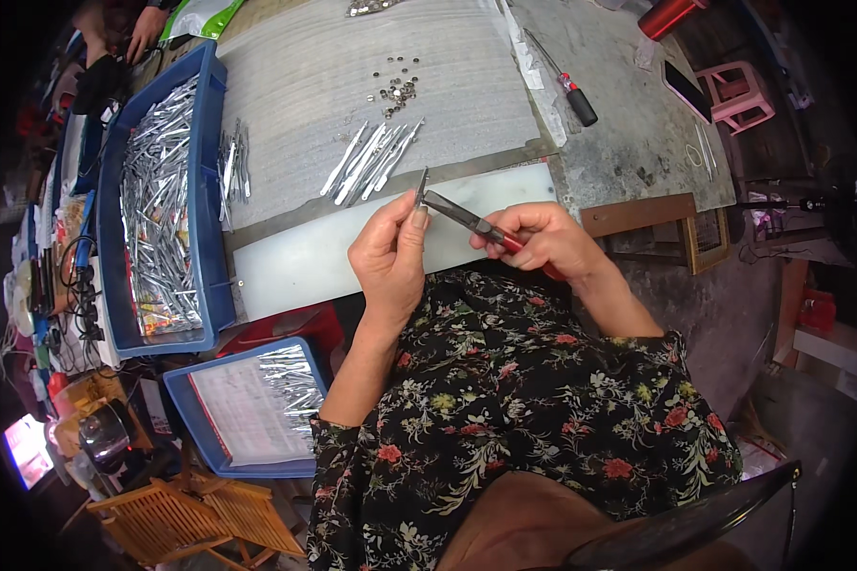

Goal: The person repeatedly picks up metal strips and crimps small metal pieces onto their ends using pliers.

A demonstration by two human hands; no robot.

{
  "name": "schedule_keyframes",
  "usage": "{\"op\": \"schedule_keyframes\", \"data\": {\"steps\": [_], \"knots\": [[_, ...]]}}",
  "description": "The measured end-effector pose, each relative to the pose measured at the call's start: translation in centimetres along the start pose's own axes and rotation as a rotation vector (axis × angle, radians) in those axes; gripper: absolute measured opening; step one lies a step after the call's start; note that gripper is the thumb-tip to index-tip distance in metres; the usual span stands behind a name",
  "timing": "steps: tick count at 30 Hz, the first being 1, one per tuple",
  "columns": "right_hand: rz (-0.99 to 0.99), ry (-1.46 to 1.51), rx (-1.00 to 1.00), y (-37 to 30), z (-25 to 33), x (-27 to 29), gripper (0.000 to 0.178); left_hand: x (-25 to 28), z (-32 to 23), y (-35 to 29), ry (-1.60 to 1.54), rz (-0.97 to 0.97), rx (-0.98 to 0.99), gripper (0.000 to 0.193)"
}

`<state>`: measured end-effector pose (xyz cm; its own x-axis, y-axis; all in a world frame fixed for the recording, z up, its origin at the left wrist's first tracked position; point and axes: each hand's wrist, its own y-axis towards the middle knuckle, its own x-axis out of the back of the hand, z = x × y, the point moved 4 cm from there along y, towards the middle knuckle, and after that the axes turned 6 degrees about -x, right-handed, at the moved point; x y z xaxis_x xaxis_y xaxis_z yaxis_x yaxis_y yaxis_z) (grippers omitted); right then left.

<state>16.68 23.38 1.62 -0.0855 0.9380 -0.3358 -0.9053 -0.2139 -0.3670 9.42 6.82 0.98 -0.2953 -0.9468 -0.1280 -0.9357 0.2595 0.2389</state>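
**Neatly Pinched From the Left, Flanked From the Right**

Between the thumb and forefinger of the left hand [390,252], a slim metal piece [424,179] stood pinched, its free end rising past the fingertips. Its long axis ran almost straight from near to far, the tip pointing to the far side and leaning slightly right; the fingers hid its lower part. The left hand was the nearer of the two, since it gripped the piece itself. The right hand [548,240] was closed around the red handles of a pair of pliers [462,216], whose nose pointed far and left and reached the piece from its right side, just beyond the left thumb. Whether the jaws bit on the metal could not be told.

Both hands were over a pale board [300,276]. Farther off, a group of metal strips [376,160] lay on a grey sheet [286,86], and beyond them small round pieces [398,92] were scattered. At left stood a blue bin [211,228] heaped with strips; nearer the body, a smaller blue tray [271,469] held more. Far to the right lay a screwdriver [576,100]; at the far left, a co-worker's hand [146,33] showed.
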Motion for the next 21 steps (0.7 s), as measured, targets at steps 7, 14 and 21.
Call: {"op": "schedule_keyframes", "data": {"steps": [7,14,21], "knots": [[-0.127,-0.436,0.3,-0.4,1.4,-0.7,0.022,-0.1,-0.2,0.6,-0.127,-0.02,0.088,0.022],[-0.149,-0.526,0.351,-0.4,1.2,-0.8,0.021,-0.2,-0.1,0.4,-0.124,-0.027,0.115,0.022],[-0.164,-0.552,0.332,-0.6,1.3,-0.9,0.022,-0.2,0.0,0.2,-0.122,-0.012,0.13,0.022]]}}
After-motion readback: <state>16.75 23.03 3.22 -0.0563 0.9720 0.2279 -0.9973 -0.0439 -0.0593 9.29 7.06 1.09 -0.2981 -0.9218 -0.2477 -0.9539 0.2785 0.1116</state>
